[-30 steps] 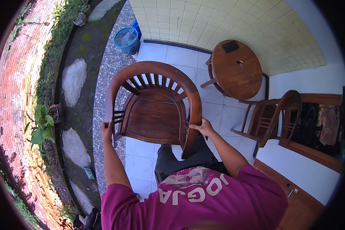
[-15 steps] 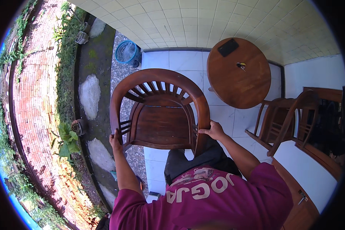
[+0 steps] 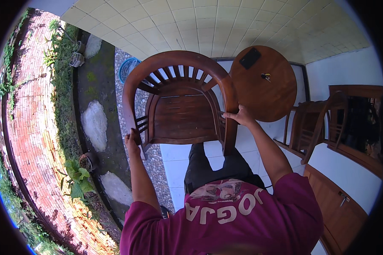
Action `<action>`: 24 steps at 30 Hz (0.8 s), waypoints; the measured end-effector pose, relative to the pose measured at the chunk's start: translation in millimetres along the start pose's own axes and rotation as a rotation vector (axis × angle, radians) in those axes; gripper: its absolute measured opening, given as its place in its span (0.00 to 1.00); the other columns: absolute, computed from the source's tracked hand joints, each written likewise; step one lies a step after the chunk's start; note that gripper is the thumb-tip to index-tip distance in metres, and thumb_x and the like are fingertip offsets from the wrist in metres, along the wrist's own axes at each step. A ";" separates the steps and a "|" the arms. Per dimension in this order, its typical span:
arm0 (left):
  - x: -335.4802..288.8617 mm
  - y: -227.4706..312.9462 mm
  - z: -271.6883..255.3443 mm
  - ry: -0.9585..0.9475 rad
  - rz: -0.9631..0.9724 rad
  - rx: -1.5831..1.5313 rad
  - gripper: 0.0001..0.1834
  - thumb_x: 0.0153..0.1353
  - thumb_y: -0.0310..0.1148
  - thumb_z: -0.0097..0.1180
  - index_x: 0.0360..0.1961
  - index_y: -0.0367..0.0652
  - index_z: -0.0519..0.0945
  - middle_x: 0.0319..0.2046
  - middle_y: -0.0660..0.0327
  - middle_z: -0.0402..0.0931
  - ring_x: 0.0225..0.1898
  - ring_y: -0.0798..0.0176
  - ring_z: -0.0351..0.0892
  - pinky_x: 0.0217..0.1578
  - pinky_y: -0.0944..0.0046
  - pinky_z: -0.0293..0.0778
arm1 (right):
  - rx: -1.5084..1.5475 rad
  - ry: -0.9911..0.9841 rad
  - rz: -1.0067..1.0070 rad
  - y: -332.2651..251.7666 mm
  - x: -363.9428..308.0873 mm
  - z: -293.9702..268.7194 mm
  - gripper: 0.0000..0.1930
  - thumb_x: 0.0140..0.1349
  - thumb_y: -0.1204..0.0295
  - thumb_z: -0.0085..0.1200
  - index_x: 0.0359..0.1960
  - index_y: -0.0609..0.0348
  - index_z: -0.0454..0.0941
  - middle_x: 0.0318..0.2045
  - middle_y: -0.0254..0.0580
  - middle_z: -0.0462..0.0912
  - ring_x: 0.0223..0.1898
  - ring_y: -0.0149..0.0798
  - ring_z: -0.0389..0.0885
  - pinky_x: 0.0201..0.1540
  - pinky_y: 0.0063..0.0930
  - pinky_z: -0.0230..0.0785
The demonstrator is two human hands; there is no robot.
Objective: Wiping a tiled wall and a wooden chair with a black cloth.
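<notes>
Seemingly airborne, wooden chair (image 3: 181,110) between left hand (image 3: 132,142) and right hand (image 3: 240,117).

The armchair (image 3: 181,110) is dark brown wood with a smooth, polished sheen, its seat made of slats. The round table (image 3: 264,85) is the same glossy wood, and the floor (image 3: 208,25) is smooth pale tile. The wall (image 3: 34,123) looks like rough matt brick, and the basket (image 3: 127,68) seems to be blue plastic.

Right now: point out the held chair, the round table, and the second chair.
held chair (image 3: 181,117), head view, on its seat slats.
round table (image 3: 264,91), head view, on bare top.
second chair (image 3: 312,127), head view, on its curved back.
</notes>
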State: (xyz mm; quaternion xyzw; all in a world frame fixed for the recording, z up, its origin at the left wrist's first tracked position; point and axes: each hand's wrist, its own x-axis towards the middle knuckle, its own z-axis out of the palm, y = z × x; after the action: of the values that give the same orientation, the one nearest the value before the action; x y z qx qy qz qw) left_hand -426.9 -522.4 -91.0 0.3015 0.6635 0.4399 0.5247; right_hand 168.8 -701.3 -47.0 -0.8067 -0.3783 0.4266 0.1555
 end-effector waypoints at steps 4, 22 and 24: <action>42.9 -7.0 18.1 0.017 -0.117 0.029 0.20 0.74 0.48 0.71 0.40 0.46 0.77 0.37 0.67 0.80 0.36 0.71 0.77 0.39 0.67 0.73 | -0.039 0.072 0.153 -40.5 29.8 -8.1 0.53 0.48 0.35 0.81 0.62 0.74 0.81 0.56 0.65 0.89 0.60 0.59 0.89 0.65 0.45 0.79; 116.3 -14.5 46.0 -0.087 -0.129 -0.110 0.16 0.74 0.42 0.72 0.43 0.46 0.77 0.43 0.63 0.86 0.44 0.67 0.84 0.46 0.65 0.79 | -0.092 0.097 0.100 -88.1 110.5 -20.4 0.47 0.52 0.35 0.77 0.61 0.65 0.85 0.56 0.63 0.90 0.59 0.59 0.89 0.62 0.47 0.79; 120.5 -16.7 43.0 -0.082 -0.132 -0.089 0.16 0.74 0.42 0.72 0.43 0.47 0.77 0.43 0.63 0.86 0.43 0.68 0.84 0.46 0.65 0.79 | -0.080 0.087 0.085 -91.1 112.8 -19.1 0.49 0.51 0.36 0.78 0.62 0.67 0.84 0.55 0.64 0.90 0.59 0.59 0.89 0.63 0.45 0.79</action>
State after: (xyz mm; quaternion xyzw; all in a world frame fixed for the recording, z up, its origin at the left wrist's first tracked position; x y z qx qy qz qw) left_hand -416.8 -414.3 -160.6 0.2512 0.6395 0.4209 0.5923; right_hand 180.1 -555.4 -47.9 -0.8453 -0.3534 0.3818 0.1213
